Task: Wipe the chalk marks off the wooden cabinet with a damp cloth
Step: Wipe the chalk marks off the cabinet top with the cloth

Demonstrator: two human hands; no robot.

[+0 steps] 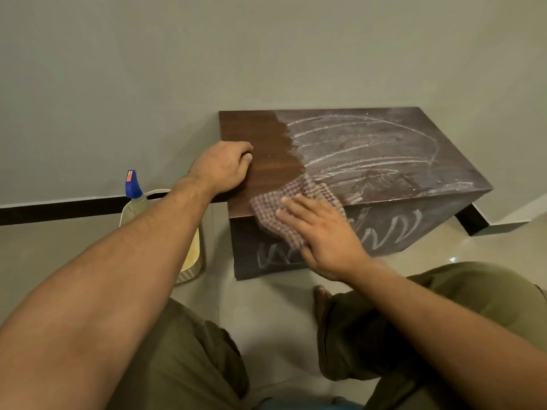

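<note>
The left hand (220, 167) rests curled, knuckles up, on the left edge of the cabinet (263, 149), forearm stretched forward. The right hand (321, 236) lies flat, fingers spread, at the cabinet's front edge, seemingly pressing downward.

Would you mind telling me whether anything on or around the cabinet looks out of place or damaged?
Nothing looks damaged or spilled. The only oddity is the chalk itself, smeared across the right of the cabinet top and scribbled on its front; the left strip is already clean.
</note>
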